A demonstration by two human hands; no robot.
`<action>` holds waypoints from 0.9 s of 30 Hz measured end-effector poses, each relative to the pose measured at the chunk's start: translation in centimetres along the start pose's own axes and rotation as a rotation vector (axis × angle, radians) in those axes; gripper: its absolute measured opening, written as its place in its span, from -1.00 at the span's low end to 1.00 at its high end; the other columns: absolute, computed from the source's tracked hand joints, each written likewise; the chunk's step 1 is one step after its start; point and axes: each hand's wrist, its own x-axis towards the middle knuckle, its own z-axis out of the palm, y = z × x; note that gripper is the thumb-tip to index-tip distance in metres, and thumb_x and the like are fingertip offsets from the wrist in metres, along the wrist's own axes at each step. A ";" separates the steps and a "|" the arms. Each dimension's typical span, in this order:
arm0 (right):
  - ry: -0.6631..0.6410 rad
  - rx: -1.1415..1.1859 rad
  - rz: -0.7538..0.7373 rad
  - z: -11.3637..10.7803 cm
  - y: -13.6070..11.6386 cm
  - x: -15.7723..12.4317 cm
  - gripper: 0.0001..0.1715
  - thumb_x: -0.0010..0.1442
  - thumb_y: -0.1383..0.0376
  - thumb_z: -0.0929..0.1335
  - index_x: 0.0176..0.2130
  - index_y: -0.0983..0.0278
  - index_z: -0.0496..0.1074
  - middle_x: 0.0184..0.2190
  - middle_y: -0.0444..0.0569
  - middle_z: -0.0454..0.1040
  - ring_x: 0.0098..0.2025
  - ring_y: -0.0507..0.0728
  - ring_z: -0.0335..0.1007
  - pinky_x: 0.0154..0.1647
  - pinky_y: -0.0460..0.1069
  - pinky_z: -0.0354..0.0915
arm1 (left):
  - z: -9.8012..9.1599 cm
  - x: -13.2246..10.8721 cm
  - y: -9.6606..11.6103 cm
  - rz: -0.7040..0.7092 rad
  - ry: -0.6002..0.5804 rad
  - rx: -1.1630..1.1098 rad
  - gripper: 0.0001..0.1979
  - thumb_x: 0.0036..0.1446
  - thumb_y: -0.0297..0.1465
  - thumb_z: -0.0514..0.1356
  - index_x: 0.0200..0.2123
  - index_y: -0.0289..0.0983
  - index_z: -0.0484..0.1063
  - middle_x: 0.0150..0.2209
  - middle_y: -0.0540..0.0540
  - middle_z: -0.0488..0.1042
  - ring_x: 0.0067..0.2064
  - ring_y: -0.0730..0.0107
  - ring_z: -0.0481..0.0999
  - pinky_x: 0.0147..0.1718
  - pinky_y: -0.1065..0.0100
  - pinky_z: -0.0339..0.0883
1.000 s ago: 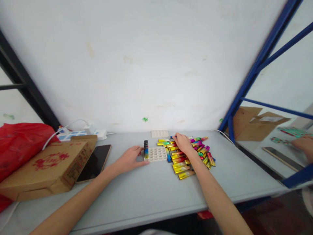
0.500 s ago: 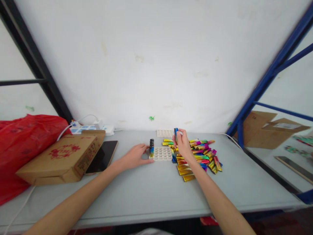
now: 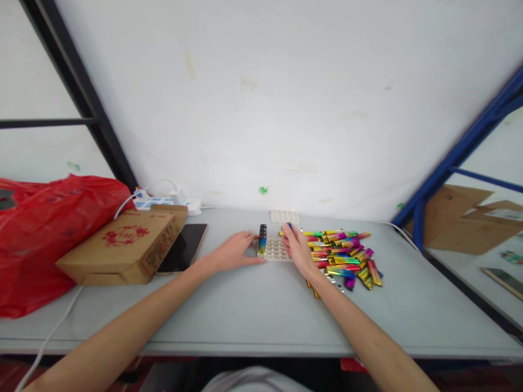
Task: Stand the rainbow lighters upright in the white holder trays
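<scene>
With the left hand (image 3: 233,255) flat against the white tray (image 3: 277,251), the right hand (image 3: 297,249), pinching a blue stick (image 3: 289,226), should lower it upright into a free hole beside the standing sticks (image 3: 262,239).

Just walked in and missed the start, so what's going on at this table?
A person is standing colourful foil tubes in a white holed tray. The left hand rests at the tray's left edge, beside the upright tubes. The right hand holds a blue tube over the tray. The loose pile of tubes lies to its right.
</scene>
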 end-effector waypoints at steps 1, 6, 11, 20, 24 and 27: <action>0.007 -0.067 -0.032 0.1 0.1 -0.1 -0.43 0.30 -0.22 0.29 -0.41 0.16 0.24 -0.59 -0.23 0.17 -0.58 0.02 0.04 -0.61 -0.09 0.00 | 0.0 0.0 0.0 0.002 0.002 0.000 -0.46 0.17 0.13 0.28 -0.15 -0.25 0.47 -0.19 -0.16 0.56 -0.15 0.08 0.55 -0.13 0.18 0.39; 0.032 -0.335 -0.152 0.6 0.0 -0.4 -0.38 0.30 -0.17 0.30 -0.55 0.19 0.19 -0.61 -0.19 0.18 -0.50 0.05 0.07 -0.48 -0.04 0.01 | -0.2 0.1 0.4 -0.002 -0.019 0.032 -0.49 0.19 0.10 0.29 -0.18 -0.26 0.46 -0.19 -0.17 0.56 -0.16 0.08 0.54 -0.14 0.19 0.37; 0.030 -0.442 -0.230 0.7 0.1 -0.5 -0.54 0.28 0.02 0.26 -0.54 0.19 0.20 -0.61 -0.20 0.22 -0.49 0.05 0.11 -0.41 -0.02 0.00 | -0.4 0.1 0.6 0.003 -0.026 0.045 -0.50 0.20 0.09 0.28 -0.18 -0.27 0.46 -0.20 -0.18 0.55 -0.15 0.07 0.54 -0.14 0.19 0.37; 0.011 -0.495 -0.251 0.5 -0.8 -0.5 -0.47 0.33 -0.09 0.26 -0.50 0.19 0.21 -0.58 -0.19 0.24 -0.48 0.06 0.13 -0.41 -0.03 0.04 | -0.2 0.0 0.2 0.014 -0.011 0.037 -0.48 0.20 0.11 0.26 -0.15 -0.26 0.46 -0.19 -0.17 0.55 -0.15 0.08 0.54 -0.13 0.18 0.38; 0.002 -0.536 -0.243 0.5 -0.8 -0.6 -0.52 0.30 -0.02 0.25 -0.52 0.19 0.20 -0.59 -0.18 0.23 -0.49 0.06 0.13 -0.41 -0.02 0.02 | -0.2 0.0 0.3 0.009 -0.011 0.028 -0.47 0.20 0.12 0.26 -0.16 -0.25 0.46 -0.20 -0.17 0.55 -0.16 0.07 0.54 -0.13 0.17 0.38; 0.031 -0.560 -0.238 0.4 -0.9 -0.5 -0.61 0.26 0.06 0.24 -0.52 0.18 0.20 -0.59 -0.17 0.25 -0.48 0.07 0.16 -0.39 -0.02 0.03 | -0.2 0.0 0.4 0.008 -0.012 0.022 -0.48 0.20 0.11 0.27 -0.14 -0.25 0.47 -0.20 -0.16 0.55 -0.15 0.07 0.54 -0.12 0.18 0.38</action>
